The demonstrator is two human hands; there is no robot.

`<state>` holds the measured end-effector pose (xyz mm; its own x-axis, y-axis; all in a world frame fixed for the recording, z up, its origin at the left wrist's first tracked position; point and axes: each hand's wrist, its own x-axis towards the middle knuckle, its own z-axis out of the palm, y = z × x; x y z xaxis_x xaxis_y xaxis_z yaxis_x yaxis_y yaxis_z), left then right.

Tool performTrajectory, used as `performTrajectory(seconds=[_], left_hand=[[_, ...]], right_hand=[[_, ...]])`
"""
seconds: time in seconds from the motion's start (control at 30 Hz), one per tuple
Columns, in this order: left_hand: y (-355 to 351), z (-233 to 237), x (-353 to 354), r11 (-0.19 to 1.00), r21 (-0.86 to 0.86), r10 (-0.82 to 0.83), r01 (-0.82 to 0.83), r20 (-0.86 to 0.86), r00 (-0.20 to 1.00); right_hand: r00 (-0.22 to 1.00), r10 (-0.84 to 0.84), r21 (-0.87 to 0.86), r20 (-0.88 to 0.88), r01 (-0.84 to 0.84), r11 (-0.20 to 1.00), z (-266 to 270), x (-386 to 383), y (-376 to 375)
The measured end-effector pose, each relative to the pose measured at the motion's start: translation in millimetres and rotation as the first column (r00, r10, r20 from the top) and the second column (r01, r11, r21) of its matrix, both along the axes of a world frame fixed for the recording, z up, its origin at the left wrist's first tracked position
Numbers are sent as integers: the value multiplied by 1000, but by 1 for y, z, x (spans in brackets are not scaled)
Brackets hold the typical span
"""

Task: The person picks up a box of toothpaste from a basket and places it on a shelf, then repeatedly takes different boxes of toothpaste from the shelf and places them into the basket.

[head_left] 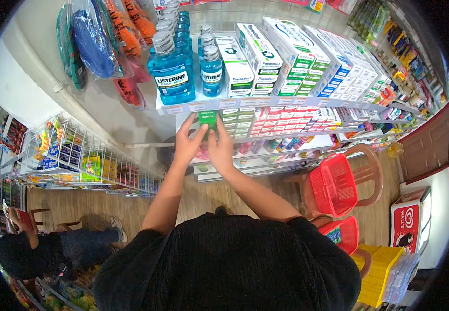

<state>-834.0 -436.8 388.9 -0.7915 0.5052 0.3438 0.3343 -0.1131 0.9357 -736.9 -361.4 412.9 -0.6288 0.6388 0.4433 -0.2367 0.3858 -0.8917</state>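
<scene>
Low in front of me, a small green box sits between my two hands at the left end of the second shelf. My left hand is closed along its left side, thumb on the front. On the other side my right hand grips it, fingers reaching up its right edge. Pale green and white boxes stand just right of the box. Directly above, the top shelf's edge carries blue Listerine bottles, a smaller Listerine bottle and Pepsodent boxes.
Wrapped flip-flops hang at upper left. A wire rack of packets stands left, with a person behind it. At right are a red basket on a chair, a yellow crate and a Wall's freezer.
</scene>
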Motion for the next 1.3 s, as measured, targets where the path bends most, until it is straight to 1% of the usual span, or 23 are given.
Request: performTrajectory(seconds=[0.2,0.3,0.37,0.5,0.57,0.6,0.67,0.7,0.73,0.77,0.8,0.83,0.87,0.93,0.97,1.0,1.03,1.07,1.13,1.17,1.2,1.27,1.3], left_hand=[[-4,7,19,998,-56,20,-28,-131,991],[-10,26,51,999,16,-29,30,-76,997],[-16,8,65,1000,-30,1,-7,-179,984],[-28,-24,111,975,-151,103,-166,-359,928],[-31,-44,128,963,-265,-32,-45,-281,959],[-32,-65,137,941,-336,-74,-26,-282,957],[-37,-140,141,903,-422,-216,83,-277,936],[-38,-192,133,804,-574,-387,152,-311,868],[-37,-219,132,678,-711,-550,186,-322,771],[-34,-222,143,641,-727,-622,247,-303,722],[-30,-223,156,376,-835,-686,402,41,727],[-27,-224,165,85,-840,-630,535,371,682],[-27,-244,168,33,-840,-663,542,387,641],[-21,-295,174,-414,-518,-367,748,847,384],[-10,-298,183,-454,-511,-373,730,853,365],[1,-300,194,-527,-645,-581,554,749,319],[14,-302,207,-529,-767,-755,364,621,210],[31,-297,225,-548,-760,-757,349,628,181],[73,-284,270,-595,-671,-699,443,704,127],[99,-272,299,-612,-622,-667,488,738,104],[125,-262,331,-625,-570,-633,533,770,81],[168,-258,397,-611,-551,-634,568,771,65],[188,-260,434,-585,-584,-670,562,739,70]], right_hand=[[999,14,-16,33,-14,1000,-3,-1,3],[997,69,-42,33,-67,997,0,15,2],[999,39,141,-13,-37,989,-11,33,1],[989,105,49,101,-111,993,-56,93,4],[950,175,76,261,-200,977,-103,130,13],[960,104,65,258,-124,990,-136,153,20],[872,-1,238,490,-133,962,-197,209,31],[730,-21,139,683,-102,985,-207,240,36],[551,8,22,835,-49,999,-219,273,36],[373,33,-29,927,-17,999,-254,308,42],[186,85,-89,979,13,996,-288,344,47],[195,32,-63,980,155,986,-296,379,42],[192,-22,-34,981,286,958,-302,413,36],[140,5,-81,990,542,837,-366,470,39],[144,-49,-65,988,689,721,-349,488,35],[133,-103,-49,986,812,582,-331,507,31],[123,-120,-24,985,791,612,-330,532,31],[114,-116,-25,987,812,584,-333,554,31],[140,-364,22,921,914,405,-346,595,32],[372,-394,-323,841,928,186,-369,622,34],[361,-397,-323,844,932,162,-352,638,44],[379,-623,-654,685,697,-295,-289,661,72],[370,-623,-652,689,693,-309,-294,681,81]])
